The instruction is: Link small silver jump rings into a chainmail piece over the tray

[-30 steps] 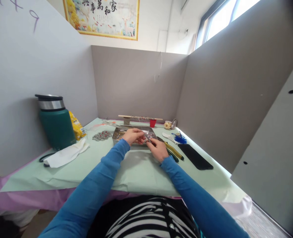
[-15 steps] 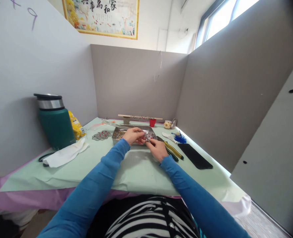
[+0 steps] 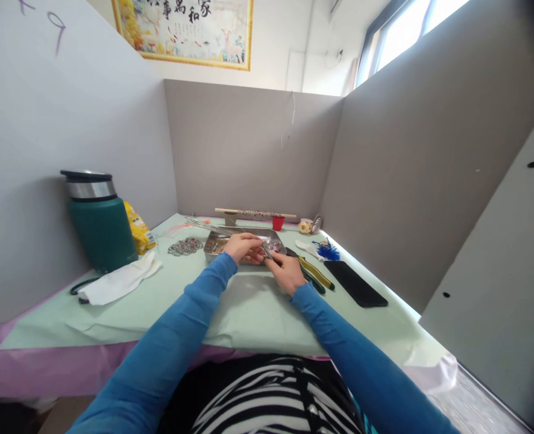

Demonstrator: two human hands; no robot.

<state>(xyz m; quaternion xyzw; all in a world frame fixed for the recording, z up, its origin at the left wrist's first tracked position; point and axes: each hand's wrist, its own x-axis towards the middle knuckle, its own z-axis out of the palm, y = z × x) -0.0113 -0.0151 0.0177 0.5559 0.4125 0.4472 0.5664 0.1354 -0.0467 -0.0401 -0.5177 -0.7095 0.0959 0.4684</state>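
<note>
My left hand [image 3: 244, 248] is closed in a pinch, and what lies between its fingertips is too small to make out. My right hand [image 3: 287, 272] is closed on a slim silvery metal tool [image 3: 267, 252], whose end meets the left fingertips; its exact kind is unclear. Both hands are over the front edge of a metal tray [image 3: 210, 254] holding small gold, clear and red pieces. Thin straight wires [image 3: 204, 225] lean over the tray's back left. Pliers with yellow-and-black handles [image 3: 316, 272] and dark green-handled pliers [image 3: 313, 283] lie beside my right hand.
Wire pieces with red beads [image 3: 185, 246] lie left of the tray. A wrapped stick [image 3: 255, 213] rests across a grey cup and a red cup [image 3: 278, 223]. A black phone [image 3: 355, 284] and blue tassel [image 3: 328, 250] lie right; a green bottle [image 3: 99, 229] and white cloth [image 3: 120, 281] stand left.
The fingers and the metal tool have shifted only very slightly. Both hands keep their grip over the tray, and the things around them are unmoved.
</note>
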